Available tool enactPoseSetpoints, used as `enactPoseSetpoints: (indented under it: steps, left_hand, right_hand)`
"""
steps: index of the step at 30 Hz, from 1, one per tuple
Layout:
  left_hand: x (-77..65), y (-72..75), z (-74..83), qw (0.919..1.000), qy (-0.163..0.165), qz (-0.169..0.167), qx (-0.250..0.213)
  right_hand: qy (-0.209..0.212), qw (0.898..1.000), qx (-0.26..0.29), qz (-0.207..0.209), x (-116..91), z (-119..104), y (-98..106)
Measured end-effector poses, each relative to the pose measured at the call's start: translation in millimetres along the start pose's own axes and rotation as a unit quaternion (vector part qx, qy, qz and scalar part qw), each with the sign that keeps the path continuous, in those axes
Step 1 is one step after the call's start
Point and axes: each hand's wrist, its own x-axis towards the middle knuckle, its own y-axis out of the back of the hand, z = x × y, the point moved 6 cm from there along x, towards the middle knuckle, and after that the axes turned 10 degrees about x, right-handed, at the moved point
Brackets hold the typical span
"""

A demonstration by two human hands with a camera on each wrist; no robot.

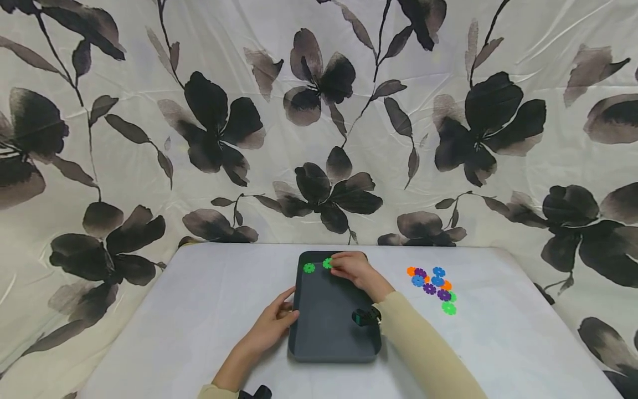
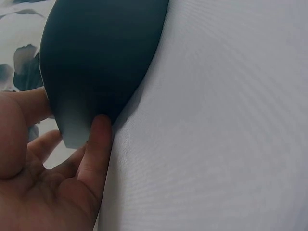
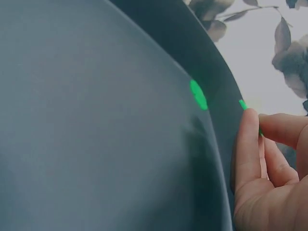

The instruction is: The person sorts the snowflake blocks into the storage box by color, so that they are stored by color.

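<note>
Your left hand (image 1: 271,321) has the tray (image 1: 334,327) by its left side, fingers bent round the wall, the gap only as wide as the edge needs. Reads as bracing, so the tray won't slide while you work at its far end. Can't tell how hard you grip; some fingers are hidden behind the wall.

Your right hand (image 1: 356,269) is nearly closed, pinching 1 green disc (image 1: 327,264) between thumb and finger at the tray's far end. In the right wrist view it's edge-on, a sliver past the fingertips; probably held by its edge to leave the faces free. Can't tell if it touches the tray.

A 2nd green disc (image 1: 309,268) lies in the tray's far left corner, close to the wall, with the pinched disc just to its right. Looks like deliberate spacing along the far wall.

Tray sits mid-table, long side running away from you, which likely suits both arms.

Pile (image 1: 430,288) is on the table (image 1: 199,332), right of the tray and well apart: orange, blue, purple, green discs, 2 greens at the near end. Likely put there for right-hand pickup. Some overlap, so can't count the orange.
</note>
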Motion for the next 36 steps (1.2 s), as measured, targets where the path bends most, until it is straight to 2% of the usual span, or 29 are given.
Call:
enactPoseSetpoints:
  steps: [9,19,27,31,35,36]
  left_hand:
    - [-0.7,-0.8,-0.1,1.0,-0.002,-0.001,0.002]
    - [-2.5,-0.1,1.1,1.0,-0.002,-0.007,-0.005]
    - [0.4,0.2,-2.7,1.0,-0.002,-0.008,-0.004]
    - [-5.6,2.1,10.2,1.0,-0.002,-0.007,0.001]
    - [-6.3,2.2,11.8,1.0,-0.004,-0.009,0.0]
    - [-4.3,1.7,8.1,0.9999,-0.005,-0.009,0.0]
  right_hand:
    - [-0.007,1.0,-0.004,0.027,6,10,-5]
    - [-0.015,0.999,-0.006,0.035,9,16,-8]
    - [0.005,0.999,-0.008,0.044,13,16,-9]
    - [0.015,0.999,-0.015,0.049,14,16,-10]
    - [0.017,0.998,-0.017,0.054,15,16,-10]
    - [0.017,0.998,-0.016,0.054,16,16,-10]
